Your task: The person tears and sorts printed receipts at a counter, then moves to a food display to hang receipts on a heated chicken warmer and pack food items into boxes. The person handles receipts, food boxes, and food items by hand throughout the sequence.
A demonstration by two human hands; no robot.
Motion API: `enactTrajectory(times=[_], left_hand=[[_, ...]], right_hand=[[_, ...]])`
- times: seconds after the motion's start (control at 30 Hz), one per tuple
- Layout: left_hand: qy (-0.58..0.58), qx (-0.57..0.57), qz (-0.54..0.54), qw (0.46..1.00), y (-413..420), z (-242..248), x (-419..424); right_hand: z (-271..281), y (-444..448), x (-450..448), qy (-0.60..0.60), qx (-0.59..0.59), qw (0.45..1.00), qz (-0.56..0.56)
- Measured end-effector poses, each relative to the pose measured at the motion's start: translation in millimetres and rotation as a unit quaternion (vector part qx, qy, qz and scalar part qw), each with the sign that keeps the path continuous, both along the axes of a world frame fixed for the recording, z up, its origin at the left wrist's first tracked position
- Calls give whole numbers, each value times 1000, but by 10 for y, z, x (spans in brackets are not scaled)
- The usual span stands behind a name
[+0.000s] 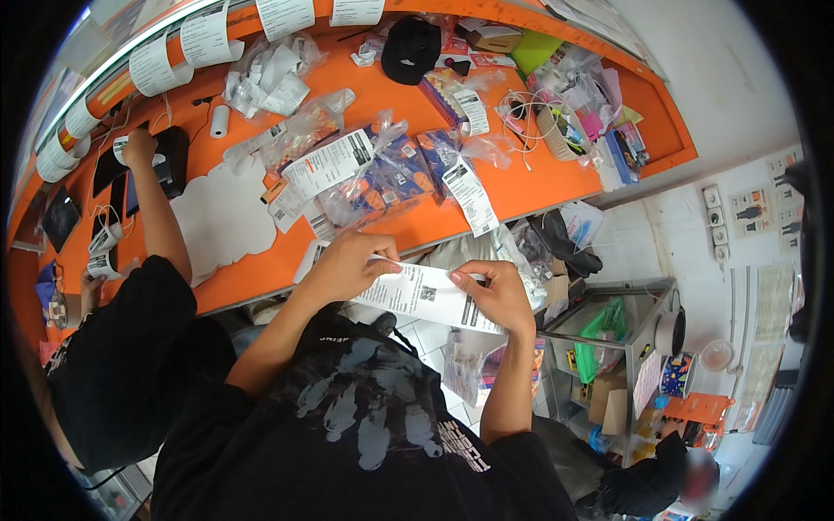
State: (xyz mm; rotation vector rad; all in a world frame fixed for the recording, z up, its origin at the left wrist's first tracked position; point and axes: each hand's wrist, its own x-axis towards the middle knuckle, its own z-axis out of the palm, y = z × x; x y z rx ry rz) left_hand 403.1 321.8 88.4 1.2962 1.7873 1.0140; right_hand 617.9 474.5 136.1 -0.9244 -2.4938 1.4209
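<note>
A white printed paper slip point(423, 294) is stretched between both hands in front of my chest, below the desk's front edge. My left hand point(355, 264) pinches its left end between thumb and fingers. At the right, my right hand point(498, 293) grips the slip's other end. Beyond them on the orange desk point(541, 189) lie clear plastic bags with blue-and-orange patterned packs point(397, 179). One long printed slip point(329, 166) rests over these packs, and another slip point(470, 195) hangs from a bag over the desk edge.
A co-worker's arm point(159, 202) reaches over the desk at the left, near a black device point(172, 159). A black cap point(410, 51), a bag of crumpled paper point(270, 75) and a pen basket point(557, 133) stand farther back. A metal shelf point(632, 365) is at the right.
</note>
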Motion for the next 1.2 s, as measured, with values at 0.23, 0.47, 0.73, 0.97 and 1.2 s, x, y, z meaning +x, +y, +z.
enactTrajectory(times=[0.23,0.47,0.73,0.97,1.2], left_hand=[[-32,211,-11,977,100,-231,338],[-143,154,226,951,2,-71,51],[-126,72,-145,979,-120,-241,-42],[-95,35,-81,992,-404,-417,-362],[-29,98,-98,990,-169,-183,-152]], right_hand=[[-374,-230,-27,127,48,989,-59],[-1,-213,155,37,33,965,-257],[-146,-200,157,157,-45,956,-245],[25,-4,548,-124,179,949,-226],[-402,-519,-235,100,67,993,20]])
